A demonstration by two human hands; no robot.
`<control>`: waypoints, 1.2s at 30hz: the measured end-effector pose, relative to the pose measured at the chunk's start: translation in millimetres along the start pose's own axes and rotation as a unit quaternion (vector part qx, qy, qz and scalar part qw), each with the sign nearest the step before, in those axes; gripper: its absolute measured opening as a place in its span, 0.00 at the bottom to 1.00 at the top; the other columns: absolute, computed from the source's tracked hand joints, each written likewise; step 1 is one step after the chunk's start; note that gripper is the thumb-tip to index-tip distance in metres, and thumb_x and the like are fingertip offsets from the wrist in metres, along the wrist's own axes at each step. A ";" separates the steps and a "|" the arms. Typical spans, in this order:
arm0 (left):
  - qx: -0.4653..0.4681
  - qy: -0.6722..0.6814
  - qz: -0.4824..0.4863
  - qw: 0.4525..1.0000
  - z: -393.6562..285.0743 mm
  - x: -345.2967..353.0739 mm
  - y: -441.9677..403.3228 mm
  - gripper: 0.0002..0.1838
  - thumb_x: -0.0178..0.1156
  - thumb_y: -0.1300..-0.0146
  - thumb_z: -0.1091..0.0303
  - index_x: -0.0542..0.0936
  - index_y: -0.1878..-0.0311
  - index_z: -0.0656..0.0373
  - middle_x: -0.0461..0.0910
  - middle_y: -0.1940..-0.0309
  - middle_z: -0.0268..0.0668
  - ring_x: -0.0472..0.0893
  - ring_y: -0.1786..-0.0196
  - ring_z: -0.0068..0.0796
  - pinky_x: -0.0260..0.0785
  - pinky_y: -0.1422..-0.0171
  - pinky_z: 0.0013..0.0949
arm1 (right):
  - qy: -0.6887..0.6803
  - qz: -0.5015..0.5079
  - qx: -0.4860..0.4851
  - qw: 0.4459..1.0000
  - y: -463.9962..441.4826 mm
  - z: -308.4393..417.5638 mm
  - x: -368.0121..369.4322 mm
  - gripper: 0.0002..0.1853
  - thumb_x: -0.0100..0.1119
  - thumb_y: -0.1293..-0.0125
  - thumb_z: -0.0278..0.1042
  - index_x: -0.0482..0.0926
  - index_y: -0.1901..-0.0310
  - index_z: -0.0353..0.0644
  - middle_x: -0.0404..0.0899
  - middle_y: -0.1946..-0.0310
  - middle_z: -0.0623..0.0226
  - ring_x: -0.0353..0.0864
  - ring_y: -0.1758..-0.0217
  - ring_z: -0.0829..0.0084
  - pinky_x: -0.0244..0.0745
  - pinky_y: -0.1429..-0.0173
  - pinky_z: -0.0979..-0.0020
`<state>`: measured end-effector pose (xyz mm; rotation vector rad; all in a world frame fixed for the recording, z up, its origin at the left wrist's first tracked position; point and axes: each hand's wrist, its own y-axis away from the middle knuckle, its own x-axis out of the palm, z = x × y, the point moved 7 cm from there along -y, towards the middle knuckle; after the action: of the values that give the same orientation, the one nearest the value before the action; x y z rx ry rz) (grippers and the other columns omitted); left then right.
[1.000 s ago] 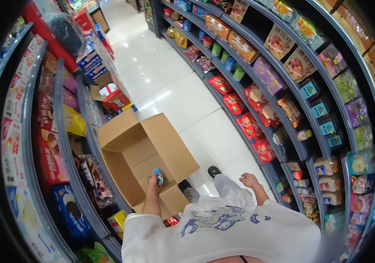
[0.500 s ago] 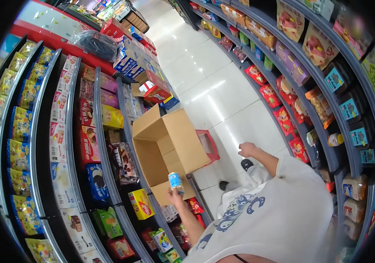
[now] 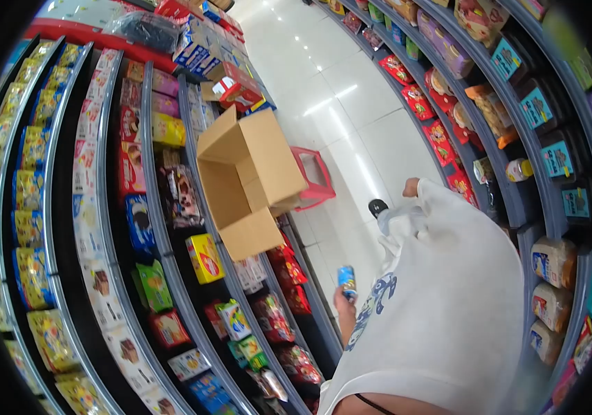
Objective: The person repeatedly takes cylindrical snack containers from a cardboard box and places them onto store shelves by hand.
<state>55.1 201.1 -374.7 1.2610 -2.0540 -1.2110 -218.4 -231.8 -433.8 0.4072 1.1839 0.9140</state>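
Blue can [image 3: 346, 277], grasped by the fingers of the left hand [image 3: 343, 304], in front of the white shirt [image 3: 441, 277] and apart from the open box [image 3: 281, 155]. I judge the step in hand as carrying the can; the next move calls for a steady hold. Right hand [image 3: 412, 187]: I cannot tell its fingers' state. Beyond: red stool [image 3: 320, 181], tiled floor [image 3: 303, 76].

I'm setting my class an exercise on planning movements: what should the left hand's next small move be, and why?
Probably, the left hand should bring the blue container towards the shelves on the left. It grips the container away from the open box, seemingly with only that hand supporting it, and the shelves stand close by.
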 end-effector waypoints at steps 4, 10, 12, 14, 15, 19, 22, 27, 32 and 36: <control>-0.144 -0.027 0.001 0.989 171.0 -55.0 21.3 0.18 0.60 0.42 0.55 0.75 0.53 0.55 0.77 0.62 0.36 0.78 0.62 0.32 0.73 0.68 0.36 | 0.015 -0.111 -0.064 0.992 14.2 -23.7 26.6 0.19 0.53 0.47 0.44 0.83 0.73 0.32 0.82 0.75 0.49 0.83 0.72 0.55 0.78 0.65 0.59; -0.140 -0.066 0.000 0.988 248.0 -79.4 80.3 0.20 0.61 0.42 0.55 0.75 0.52 0.56 0.78 0.62 0.36 0.79 0.62 0.32 0.73 0.67 0.37 | -0.023 -0.030 0.062 0.997 100.1 -84.0 55.5 0.18 0.52 0.45 0.43 0.82 0.75 0.34 0.81 0.77 0.52 0.82 0.74 0.55 0.78 0.66 0.59; -0.123 -0.072 -0.003 0.990 256.0 -84.8 92.1 0.20 0.61 0.42 0.55 0.75 0.51 0.56 0.78 0.62 0.36 0.79 0.62 0.32 0.73 0.67 0.37 | -0.007 -0.032 0.091 0.995 107.5 -104.0 68.4 0.17 0.52 0.46 0.42 0.82 0.76 0.34 0.81 0.76 0.50 0.82 0.74 0.55 0.78 0.65 0.58; -0.107 -0.072 -0.006 0.992 261.8 -88.9 98.9 0.21 0.61 0.43 0.55 0.75 0.51 0.56 0.78 0.62 0.37 0.79 0.62 0.32 0.73 0.67 0.37 | 0.014 -0.024 0.068 0.997 102.6 -103.5 82.2 0.17 0.53 0.48 0.41 0.82 0.78 0.34 0.81 0.76 0.49 0.82 0.73 0.54 0.77 0.65 0.58; -0.101 -0.070 -0.009 0.992 264.6 -90.7 102.9 0.21 0.62 0.43 0.55 0.75 0.51 0.57 0.78 0.62 0.37 0.79 0.62 0.32 0.73 0.67 0.37 | 0.027 -0.023 0.042 0.999 95.1 -95.5 90.2 0.16 0.53 0.48 0.40 0.82 0.78 0.34 0.81 0.75 0.48 0.82 0.73 0.54 0.77 0.65 0.58; -0.086 -0.082 -0.019 0.993 275.1 -102.5 118.5 0.22 0.62 0.43 0.54 0.74 0.50 0.57 0.79 0.61 0.37 0.79 0.62 0.32 0.73 0.67 0.37 | 0.062 -0.030 -0.100 0.993 64.6 -38.0 128.6 0.14 0.53 0.51 0.38 0.81 0.81 0.34 0.81 0.74 0.45 0.82 0.73 0.54 0.77 0.64 0.57; -0.079 -0.095 -0.024 0.992 281.1 -117.5 123.5 0.22 0.62 0.43 0.54 0.74 0.50 0.58 0.79 0.61 0.37 0.79 0.62 0.31 0.73 0.67 0.37 | -0.017 0.035 -0.052 0.998 101.3 42.9 142.0 0.17 0.52 0.49 0.39 0.81 0.77 0.31 0.81 0.75 0.48 0.82 0.74 0.56 0.78 0.66 0.58; -0.074 -0.111 -0.038 0.990 291.7 -160.2 130.1 0.24 0.63 0.43 0.54 0.74 0.49 0.59 0.79 0.61 0.37 0.79 0.61 0.31 0.74 0.66 0.37 | -0.010 0.141 -0.102 0.985 145.5 172.6 207.8 0.17 0.48 0.47 0.34 0.82 0.69 0.29 0.83 0.70 0.48 0.84 0.67 0.58 0.79 0.60 0.61; -0.087 -0.125 -0.082 0.985 320.7 -234.0 153.6 0.25 0.64 0.43 0.54 0.74 0.48 0.59 0.80 0.61 0.38 0.80 0.61 0.31 0.74 0.66 0.37 | 0.028 0.166 -0.159 0.973 159.0 239.1 300.6 0.19 0.50 0.49 0.41 0.82 0.73 0.31 0.82 0.74 0.50 0.83 0.70 0.59 0.81 0.63 0.60; -0.122 -0.113 -0.149 0.975 368.9 -305.6 199.0 0.26 0.64 0.43 0.53 0.74 0.47 0.60 0.80 0.61 0.38 0.80 0.61 0.31 0.74 0.66 0.37 | 0.097 0.155 -0.219 0.959 168.4 264.5 350.3 0.18 0.50 0.49 0.41 0.83 0.76 0.34 0.82 0.76 0.51 0.84 0.71 0.60 0.81 0.60 0.60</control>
<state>-160.6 672.9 -374.9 1.3988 -1.8327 -1.7569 -11.6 190.4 -434.1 0.1448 1.0689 1.4803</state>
